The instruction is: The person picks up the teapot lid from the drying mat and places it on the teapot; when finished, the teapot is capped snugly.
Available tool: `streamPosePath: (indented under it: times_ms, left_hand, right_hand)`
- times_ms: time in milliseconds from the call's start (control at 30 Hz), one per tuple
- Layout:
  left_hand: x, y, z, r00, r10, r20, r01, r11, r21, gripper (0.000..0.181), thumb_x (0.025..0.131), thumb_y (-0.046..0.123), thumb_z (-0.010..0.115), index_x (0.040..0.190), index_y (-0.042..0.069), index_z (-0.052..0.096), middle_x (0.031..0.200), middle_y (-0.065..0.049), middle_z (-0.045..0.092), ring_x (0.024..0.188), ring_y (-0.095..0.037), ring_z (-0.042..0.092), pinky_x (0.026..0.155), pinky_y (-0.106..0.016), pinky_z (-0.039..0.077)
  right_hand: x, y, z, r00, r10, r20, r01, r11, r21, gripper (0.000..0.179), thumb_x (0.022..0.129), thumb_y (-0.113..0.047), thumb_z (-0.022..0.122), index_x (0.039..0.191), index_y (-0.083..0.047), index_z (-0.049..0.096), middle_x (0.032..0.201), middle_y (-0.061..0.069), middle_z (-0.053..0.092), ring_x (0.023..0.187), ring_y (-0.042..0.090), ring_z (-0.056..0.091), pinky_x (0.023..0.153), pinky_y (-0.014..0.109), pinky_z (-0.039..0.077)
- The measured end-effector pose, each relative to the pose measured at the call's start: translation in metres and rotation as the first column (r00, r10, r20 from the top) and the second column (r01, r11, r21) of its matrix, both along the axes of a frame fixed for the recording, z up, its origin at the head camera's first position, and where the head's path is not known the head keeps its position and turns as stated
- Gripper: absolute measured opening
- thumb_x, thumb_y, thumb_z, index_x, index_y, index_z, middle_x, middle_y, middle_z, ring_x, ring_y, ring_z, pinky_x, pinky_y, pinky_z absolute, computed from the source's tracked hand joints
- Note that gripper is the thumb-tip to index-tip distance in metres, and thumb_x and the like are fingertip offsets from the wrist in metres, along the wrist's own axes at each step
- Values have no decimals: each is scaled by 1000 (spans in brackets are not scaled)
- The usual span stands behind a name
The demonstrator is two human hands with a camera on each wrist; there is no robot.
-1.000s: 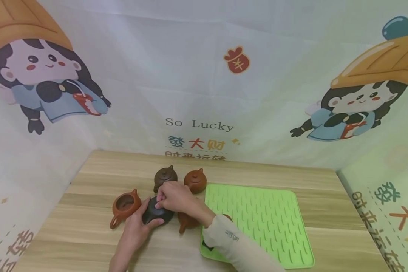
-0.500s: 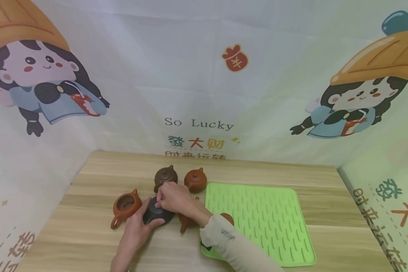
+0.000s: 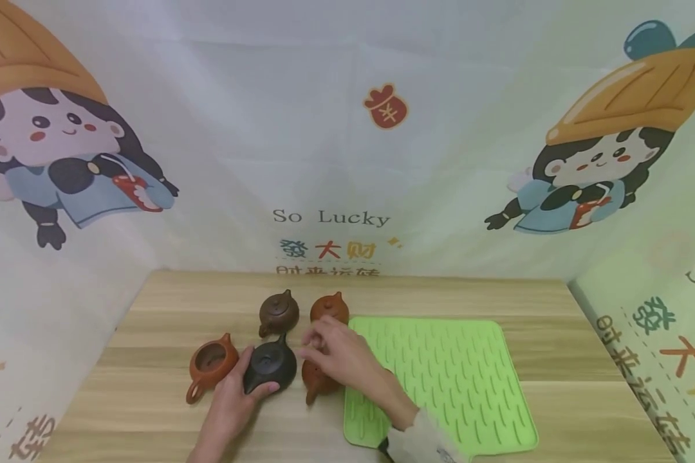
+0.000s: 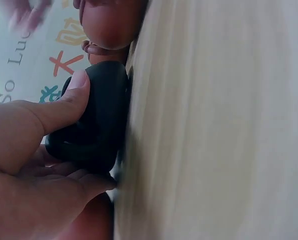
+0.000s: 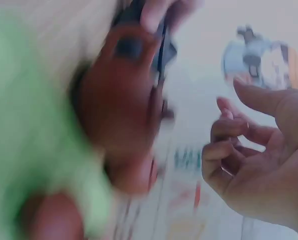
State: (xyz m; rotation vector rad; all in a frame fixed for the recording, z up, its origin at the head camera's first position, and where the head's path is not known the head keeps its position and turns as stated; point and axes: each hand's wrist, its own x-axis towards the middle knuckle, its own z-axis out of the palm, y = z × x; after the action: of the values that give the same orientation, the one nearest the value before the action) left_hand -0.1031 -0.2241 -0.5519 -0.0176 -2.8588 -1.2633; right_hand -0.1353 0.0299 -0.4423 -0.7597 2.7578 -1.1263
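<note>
In the head view, my left hand (image 3: 231, 399) holds a black teapot (image 3: 273, 372) on the table, thumb on the near side and fingers on the left. The left wrist view shows the thumb pressed against the black teapot's body (image 4: 101, 110). A lid with a small knob sits on top of it. My right hand (image 3: 344, 354) hovers just right of the black teapot with loosely bent fingers and nothing between them. Partly under that hand is a reddish-brown teapot (image 3: 318, 384). Left of my left hand stands an orange-brown teapot (image 3: 207, 379) without a lid.
A dark brown teapot (image 3: 279, 316) and an orange-brown teapot (image 3: 329, 308), both lidded, stand farther back. A green ridged mat (image 3: 440, 386) lies on the right; a blurred reddish round piece (image 5: 54, 217) is on it. Printed cloth (image 3: 324, 161) surrounds the wooden table (image 3: 162, 321).
My right hand has let go of the black teapot's lid knob and moved right, uncovering the teapot's top and spout. My left hand keeps its hold. The head view has shifted slightly.
</note>
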Motion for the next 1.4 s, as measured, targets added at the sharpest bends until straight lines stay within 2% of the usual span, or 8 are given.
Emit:
streamPosePath:
  times_ms: [267,633,733,833,967,1033,1167,1400]
  left_hand:
    - [8,-8,-3,1000,-2,-11,1,997,-72,103,87,33,94,160,-13,38,152,-45,52,136,-62,58,108,-71,52]
    - [-3,3,-1,983,-32,-181,16,996,-92,99,81,29,97,156,-9,46,148,-41,59,129,-60,64,101,-70,55]
    - [-5,3,13,970,-47,-240,20,993,-114,102,82,30,97,161,-6,44,151,-38,58,131,-58,63,102,-69,55]
    - [0,-3,50,963,-53,-263,20,992,-126,100,87,25,94,164,-9,39,148,-37,62,129,-56,66,104,-67,56]
    - [5,-29,94,991,-27,-135,11,992,-123,100,98,24,84,169,-11,23,162,-42,44,142,-63,51,114,-74,45]
    - [3,-47,98,999,-17,-39,12,993,-117,105,102,30,81,171,-10,12,170,-44,22,150,-69,33,118,-79,35]
    - [-4,-81,74,999,-33,42,37,993,-116,113,101,36,81,170,-13,5,169,-48,18,150,-72,27,118,-80,33]
    - [-19,-107,7,998,-45,-34,40,987,-153,112,97,43,85,170,-10,18,163,-46,36,144,-67,42,122,-65,42]
  right_hand:
    - [31,98,-33,985,-53,164,58,998,-26,20,95,-12,86,110,-3,75,94,0,63,78,6,54,69,24,48]
    - [28,119,-43,982,-7,187,27,994,-107,21,94,-4,85,112,-1,76,92,1,65,71,1,54,67,22,51]
    - [26,119,-43,983,2,186,19,993,-113,18,94,-2,84,110,-2,76,90,1,65,71,1,54,67,22,51]
    - [26,118,-44,981,-6,192,28,993,-112,15,94,-1,84,106,-3,76,89,0,64,71,2,54,67,22,50]
    - [28,117,-45,979,-13,202,38,992,-119,14,93,0,84,103,-5,76,90,1,64,72,4,55,67,21,50]
    - [29,115,-46,978,-14,207,39,992,-121,14,92,2,84,102,-6,76,90,0,63,72,4,54,67,21,50]
    - [31,113,-47,977,-15,211,39,993,-110,15,92,4,83,100,-6,76,90,0,62,72,4,54,67,21,49]
    - [31,115,-47,977,-25,212,48,993,-104,17,91,6,82,100,-7,76,91,0,62,73,5,53,67,22,48]
